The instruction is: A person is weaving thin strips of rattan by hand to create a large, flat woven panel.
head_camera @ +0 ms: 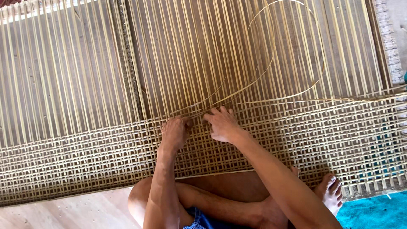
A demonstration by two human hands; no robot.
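1. Crossed bare legs (220,203) fill the bottom of the view, one foot (330,191) resting beside a blue cloth (373,212); the person sits on the wooden floor (63,212), close to the work, so both arms reach it easily.
2. Just beyond the knees lies the woven mat (85,157), its finished part an open square lattice that lies flat on the floor.
3. At the lattice's far edge the left hand (174,133) curls down with fingers clenched on the strips, seemingly pressing them to keep the weave tight.
4. Right next to it, the right hand (222,125) lies spread, its fingertips pinching a loose strip (288,98) where it enters the weave.
5. That loose strip arcs away in a large loop over the unwoven part, its slack kept clear of the hands.
6. Farthest off, the upright strips (190,55) run parallel and unwoven over dark boards (123,59).
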